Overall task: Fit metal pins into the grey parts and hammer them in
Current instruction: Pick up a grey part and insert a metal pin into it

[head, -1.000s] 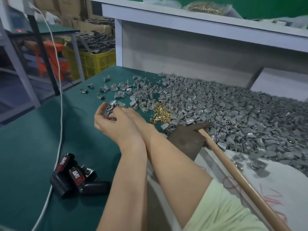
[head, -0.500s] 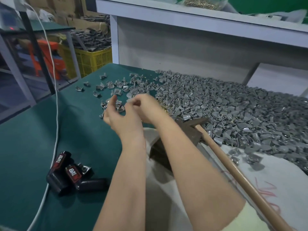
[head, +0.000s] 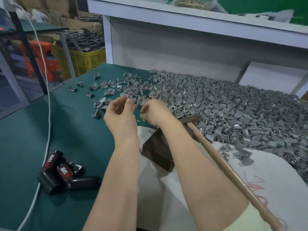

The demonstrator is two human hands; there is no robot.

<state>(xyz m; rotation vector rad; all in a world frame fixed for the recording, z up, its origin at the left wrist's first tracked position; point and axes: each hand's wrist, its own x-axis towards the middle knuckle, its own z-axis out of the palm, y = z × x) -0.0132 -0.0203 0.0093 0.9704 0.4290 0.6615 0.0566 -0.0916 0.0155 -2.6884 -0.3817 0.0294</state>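
A big pile of grey parts (head: 216, 110) covers the right of the green table (head: 33, 130), and several loose ones lie at its left fringe. My left hand (head: 120, 115) is raised over that fringe and pinches a small grey part between thumb and fingertips. My right hand (head: 155, 112) is beside it, fingers curled down on small gold metal pins (head: 141, 116), and hides most of them. A hammer lies under my right forearm, its head (head: 191, 119) on a dark metal block (head: 156, 152) and its wooden handle (head: 233, 174) pointing towards me.
A white cloth (head: 275, 180) lies under the block. A black tool marked TAPER (head: 61, 174) and a white cable (head: 47, 97) lie at the left. A grey shelf wall (head: 166, 47) stands behind the pile, with a bag of pins (head: 191, 2) on top. A yellow crate (head: 88, 59) is beyond the table.
My hands were together half a second ago and have drawn apart. The right hand has dropped onto the gold pins, while the left stays raised with the part.
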